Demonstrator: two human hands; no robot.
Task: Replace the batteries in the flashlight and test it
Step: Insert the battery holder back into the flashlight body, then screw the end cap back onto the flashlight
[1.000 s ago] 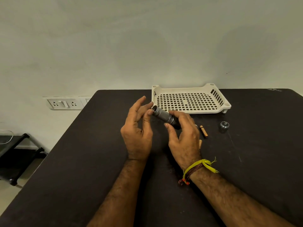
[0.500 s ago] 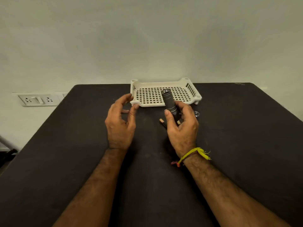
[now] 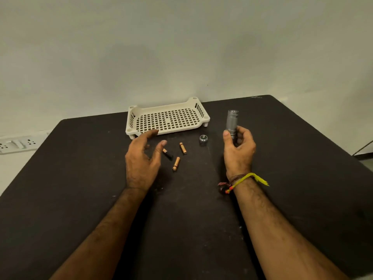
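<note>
Sitting at the upper centre of the frame, the cream plastic tray (image 3: 167, 120) has a flat floor pierced with square holes and slotted side walls, and nothing shows inside it. It rests on a black matte table (image 3: 80, 178) flecked with pale specks, pushed against a plain grey-white wall (image 3: 181, 47); a white socket strip (image 3: 18, 143) is at the left edge. The right hand (image 3: 239, 150), right of centre, grasps the lower end of the silver ribbed flashlight (image 3: 232, 122), held upright with its open end on top. Its round metal cap (image 3: 203, 138) lies on the table just left of that hand. The left hand (image 3: 142, 158) hovers with fingers loosely spread, holding nothing, close to three small copper-coloured batteries (image 3: 176, 163) scattered at centre frame. Yellow and red threads (image 3: 245, 179) circle the right wrist.
</note>
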